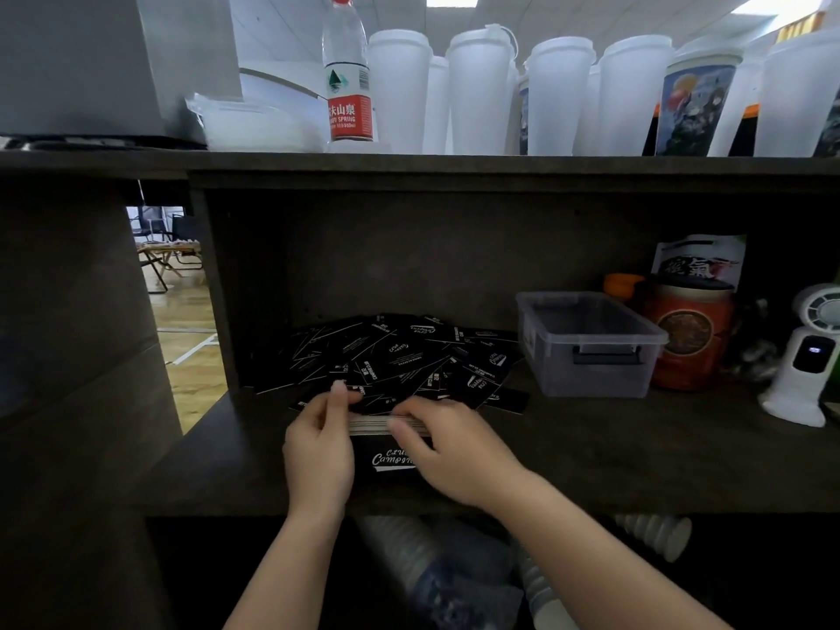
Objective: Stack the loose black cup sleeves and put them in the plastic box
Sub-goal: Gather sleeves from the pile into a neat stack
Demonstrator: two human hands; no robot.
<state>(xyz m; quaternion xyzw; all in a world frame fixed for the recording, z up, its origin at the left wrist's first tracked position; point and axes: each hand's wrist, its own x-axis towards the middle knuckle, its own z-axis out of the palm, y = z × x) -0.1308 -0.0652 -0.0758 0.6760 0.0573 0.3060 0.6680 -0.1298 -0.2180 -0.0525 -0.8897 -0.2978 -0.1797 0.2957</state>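
Note:
A loose heap of flat black cup sleeves [400,356] with white lettering lies at the back of the dark shelf. In front of it both hands hold a squared stack of sleeves [386,447] between them. My left hand [320,443] grips the stack's left end, thumb on top. My right hand [450,452] curls over its right end and top. The clear plastic box [591,343] stands to the right of the heap, lidless, with nothing visible inside.
Right of the box stand an orange-red canister [691,334] and a white handheld fan [804,361]. The shelf above carries a water bottle [347,70] and several white lidded cups [477,93]. Sleeved paper cups [654,534] lie below the shelf board [636,456].

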